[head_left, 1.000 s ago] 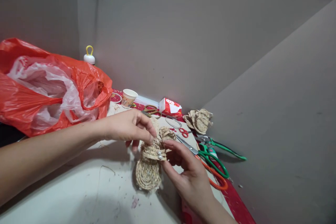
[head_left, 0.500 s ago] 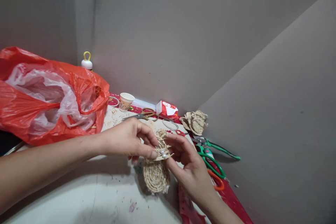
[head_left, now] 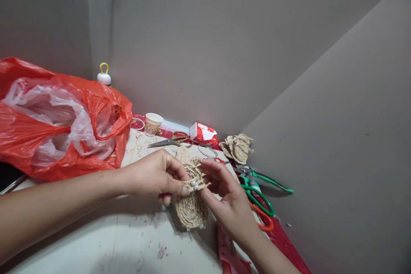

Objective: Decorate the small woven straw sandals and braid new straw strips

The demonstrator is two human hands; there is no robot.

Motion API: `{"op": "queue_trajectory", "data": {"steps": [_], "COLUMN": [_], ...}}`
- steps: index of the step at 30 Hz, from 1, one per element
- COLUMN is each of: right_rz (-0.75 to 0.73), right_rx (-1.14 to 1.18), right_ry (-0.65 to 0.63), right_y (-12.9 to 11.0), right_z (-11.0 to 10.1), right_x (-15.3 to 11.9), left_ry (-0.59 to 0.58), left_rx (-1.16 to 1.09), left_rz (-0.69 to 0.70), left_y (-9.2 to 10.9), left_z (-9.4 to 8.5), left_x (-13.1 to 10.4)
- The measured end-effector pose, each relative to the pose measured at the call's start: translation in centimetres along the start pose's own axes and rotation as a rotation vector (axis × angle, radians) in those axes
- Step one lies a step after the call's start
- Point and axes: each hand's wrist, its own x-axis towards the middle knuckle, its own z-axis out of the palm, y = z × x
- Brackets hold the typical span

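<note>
A small woven straw slipper (head_left: 192, 210) with a coiled oval sole is held just over the white table. White pearl-like beads (head_left: 194, 184) sit on its raised band. My left hand (head_left: 160, 174) pinches the band's left side between thumb and fingers. Against the right side, my right hand (head_left: 225, 192) has its fingers curled, index finger high and thumb low on the straw edge. Loose straw ends stick out near the right thumb. Behind the slipper, another pale straw oval (head_left: 183, 154) shows in part, and I cannot tell whether it is joined.
At the left bulges a red plastic bag (head_left: 19, 124). Along the back stand a paper cup (head_left: 153, 124), brown-handled scissors (head_left: 173, 139) and a tissue pack (head_left: 203, 133). To the right lie stacked straw ovals (head_left: 237, 148), green pliers (head_left: 269, 181) and orange handles (head_left: 266, 220). Grey walls close in behind.
Both hands and the straw slipper have shifted slightly left. The slipper has tipped a little, so its sole sits higher in view. Each hand keeps its place on it.
</note>
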Motion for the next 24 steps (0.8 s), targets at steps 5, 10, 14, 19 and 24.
{"op": "queue_trajectory", "data": {"steps": [5,10,14,19,24], "right_rz": [0.024,0.06,0.054,0.029,-0.047], "right_rx": [0.023,0.082,0.051,-0.058,-0.111], "right_ry": [-0.022,-0.035,0.039,0.067,0.052], "right_y": [-0.3,-0.8,-0.7,-0.9,-1.9], "right_z": [-0.1,-0.7,-1.5,-1.9,-1.4], "right_x": [0.2,0.4,0.3,-0.5,-1.1], "left_ry": [-0.006,0.052,0.177,0.352,0.386], "left_rx": [-0.087,-0.159,-0.21,-0.309,-0.365], "left_rz": [0.002,0.028,0.047,0.013,-0.009], "left_y": [-0.3,0.0,0.0,-0.4,-0.3], "left_z": [-0.4,-1.2,-1.4,-1.3,-1.5], "left_x": [0.3,0.4,0.7,1.4,1.3]}}
